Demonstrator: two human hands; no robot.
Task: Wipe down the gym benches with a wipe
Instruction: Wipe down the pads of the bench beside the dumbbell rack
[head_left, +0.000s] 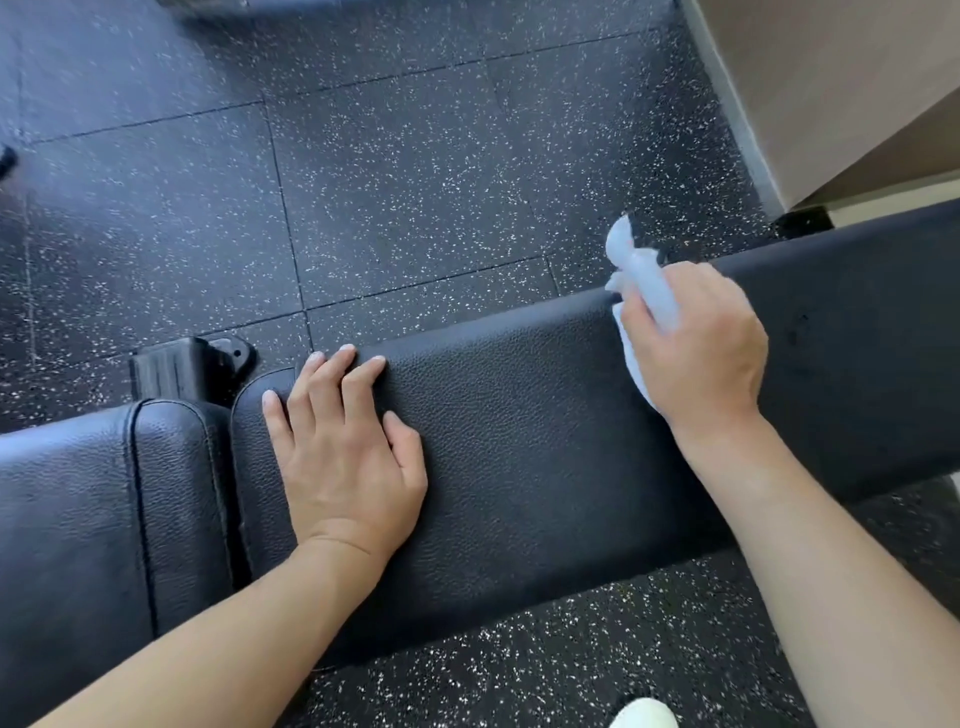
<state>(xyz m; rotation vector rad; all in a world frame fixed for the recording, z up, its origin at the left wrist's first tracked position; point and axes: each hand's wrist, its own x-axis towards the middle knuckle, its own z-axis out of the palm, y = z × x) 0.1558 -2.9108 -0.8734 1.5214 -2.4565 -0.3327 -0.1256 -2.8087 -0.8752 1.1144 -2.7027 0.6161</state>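
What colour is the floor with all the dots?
The floor is black rubber, speckled with small white flecks. The head view shows it best.

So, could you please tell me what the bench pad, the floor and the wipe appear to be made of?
The bench pad looks like black vinyl or faux leather: pebbled grain, soft sheen, stitched seams; real leather can't be ruled out. The floor looks like rubber tiling: matte black with white flecks and visible tile joints. The wipe, gripped by the right hand, seems a thin, pale, crumpled nonwoven or paper sheet.
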